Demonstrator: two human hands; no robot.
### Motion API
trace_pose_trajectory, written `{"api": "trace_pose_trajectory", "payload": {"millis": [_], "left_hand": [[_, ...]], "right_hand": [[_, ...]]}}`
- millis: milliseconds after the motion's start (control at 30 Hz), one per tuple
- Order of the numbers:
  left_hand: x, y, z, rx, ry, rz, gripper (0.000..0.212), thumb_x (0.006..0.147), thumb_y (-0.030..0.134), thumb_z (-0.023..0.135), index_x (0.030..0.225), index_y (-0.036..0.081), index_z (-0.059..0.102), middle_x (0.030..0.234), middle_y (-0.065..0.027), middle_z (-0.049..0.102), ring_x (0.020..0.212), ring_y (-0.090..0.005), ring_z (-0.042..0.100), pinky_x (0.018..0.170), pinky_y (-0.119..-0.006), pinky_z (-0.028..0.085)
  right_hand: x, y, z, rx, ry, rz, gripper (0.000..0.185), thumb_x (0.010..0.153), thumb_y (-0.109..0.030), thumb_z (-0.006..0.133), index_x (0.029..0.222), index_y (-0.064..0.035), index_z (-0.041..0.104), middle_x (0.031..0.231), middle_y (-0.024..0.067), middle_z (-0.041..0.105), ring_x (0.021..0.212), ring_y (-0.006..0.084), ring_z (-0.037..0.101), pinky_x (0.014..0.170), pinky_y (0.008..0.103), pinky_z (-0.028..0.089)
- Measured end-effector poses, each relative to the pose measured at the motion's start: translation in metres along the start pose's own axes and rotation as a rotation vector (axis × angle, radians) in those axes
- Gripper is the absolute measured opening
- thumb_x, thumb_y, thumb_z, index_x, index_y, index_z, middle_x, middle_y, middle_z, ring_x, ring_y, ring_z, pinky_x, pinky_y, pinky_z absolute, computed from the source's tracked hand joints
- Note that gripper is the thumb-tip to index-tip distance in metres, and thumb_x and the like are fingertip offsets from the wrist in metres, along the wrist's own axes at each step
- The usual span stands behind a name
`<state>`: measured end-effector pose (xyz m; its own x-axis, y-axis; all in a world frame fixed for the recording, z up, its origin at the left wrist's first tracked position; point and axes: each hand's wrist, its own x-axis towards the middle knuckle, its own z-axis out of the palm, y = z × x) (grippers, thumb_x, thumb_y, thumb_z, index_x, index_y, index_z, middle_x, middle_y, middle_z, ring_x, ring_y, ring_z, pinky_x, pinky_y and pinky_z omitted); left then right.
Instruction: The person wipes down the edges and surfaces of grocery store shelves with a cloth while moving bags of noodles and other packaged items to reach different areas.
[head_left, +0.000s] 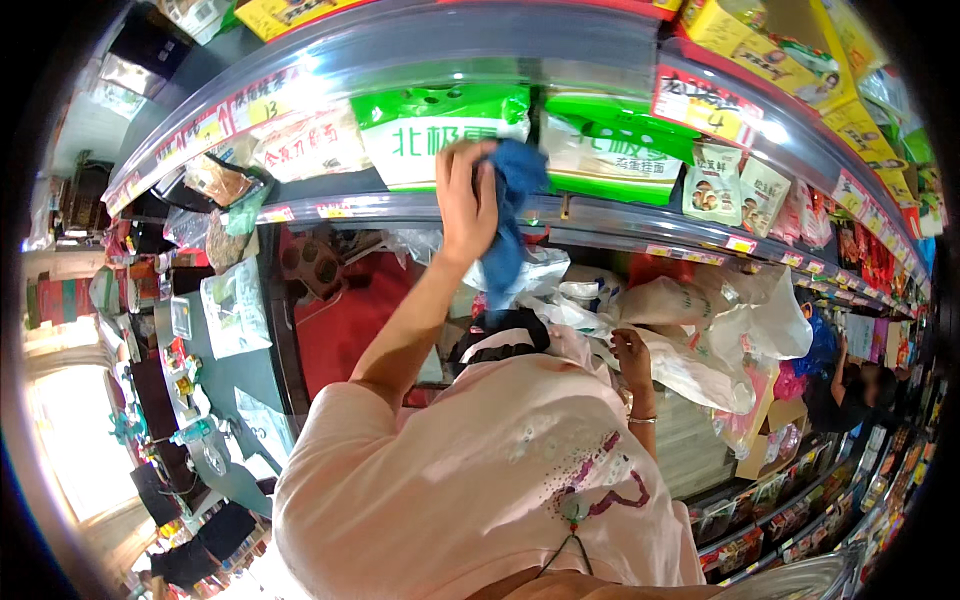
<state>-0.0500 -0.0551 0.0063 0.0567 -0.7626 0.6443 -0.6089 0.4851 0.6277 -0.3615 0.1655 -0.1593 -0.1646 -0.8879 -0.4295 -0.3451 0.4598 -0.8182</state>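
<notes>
My left hand (466, 202) is raised to the shelf and grips a blue cloth (510, 217), which hangs down beside the fingers. Behind it lies a green-and-white noodle package (409, 139); a second one (615, 150) sits to the right of the cloth. Below them runs the front edge of the shelf (600, 212). My right hand (631, 352), with a bracelet at the wrist, hangs low at my side with its fingers loosely apart and nothing visible in it. White plastic sacks (675, 300) lie close by it, under the shelf.
Small pouches (712, 180) and red packets share the shelf on the right. Yellow display boxes (787, 60) stand above. A cardboard box (765, 450) is on the floor at right. Another person (862, 397) is farther down the aisle. A cluttered counter (225, 382) stands left.
</notes>
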Motion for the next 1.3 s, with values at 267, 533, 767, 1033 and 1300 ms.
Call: {"api": "trace_pose_trajectory", "payload": {"millis": [267, 533, 767, 1033, 1300], "left_hand": [[0.002, -0.119, -0.006, 0.687, -0.164, 0.020, 0.046, 0.083, 0.022, 0.053, 0.128, 0.015, 0.044, 0.131, -0.0109, 0.042, 0.127, -0.0264, 0.034, 0.108, -0.048, 0.017], [-0.003, -0.099, 0.038, 0.490, 0.202, -0.129, 0.055, 0.075, 0.012, 0.054, 0.127, 0.001, 0.042, 0.128, -0.0225, 0.041, 0.122, -0.0392, 0.034, 0.102, -0.051, 0.024], [0.024, -0.113, 0.010, 0.410, -0.071, 0.191, 0.049, 0.074, 0.003, 0.051, 0.123, 0.004, 0.047, 0.122, -0.0182, 0.046, 0.115, -0.0367, 0.042, 0.098, -0.045, 0.032], [0.042, -0.119, 0.034, 0.386, 0.162, 0.148, 0.034, 0.073, 0.005, 0.054, 0.107, 0.004, 0.055, 0.113, -0.0157, 0.052, 0.108, -0.0343, 0.045, 0.095, -0.045, 0.034], [-0.012, -0.101, 0.028, 0.465, 0.122, 0.238, 0.043, 0.068, 0.003, 0.055, 0.108, 0.016, 0.058, 0.113, -0.0055, 0.049, 0.105, -0.0272, 0.045, 0.092, -0.041, 0.038]], "right_hand": [[-0.004, -0.009, 0.004, -0.121, -0.067, -0.032, 0.020, 0.089, -0.014, 0.052, 0.102, -0.0007, 0.058, 0.087, 0.0097, 0.065, 0.070, 0.0135, 0.062, 0.061, 0.0255, 0.048], [-0.021, -0.003, 0.012, -0.131, -0.098, 0.027, 0.021, 0.088, -0.018, 0.052, 0.100, -0.0019, 0.059, 0.086, 0.0142, 0.065, 0.074, 0.0249, 0.065, 0.064, 0.0333, 0.049], [-0.013, -0.026, 0.001, -0.193, -0.158, 0.024, 0.021, 0.089, -0.016, 0.052, 0.103, -0.0014, 0.059, 0.086, 0.0099, 0.065, 0.067, 0.0143, 0.061, 0.061, 0.0269, 0.049], [-0.002, -0.012, -0.003, -0.264, -0.169, 0.034, 0.023, 0.091, -0.018, 0.051, 0.105, -0.0003, 0.057, 0.089, 0.0112, 0.065, 0.075, 0.0165, 0.063, 0.066, 0.0275, 0.049], [-0.007, -0.030, 0.004, -0.232, -0.211, 0.049, 0.026, 0.091, -0.020, 0.050, 0.106, -0.0001, 0.057, 0.091, 0.0117, 0.065, 0.075, 0.0179, 0.063, 0.066, 0.0280, 0.049]]}}
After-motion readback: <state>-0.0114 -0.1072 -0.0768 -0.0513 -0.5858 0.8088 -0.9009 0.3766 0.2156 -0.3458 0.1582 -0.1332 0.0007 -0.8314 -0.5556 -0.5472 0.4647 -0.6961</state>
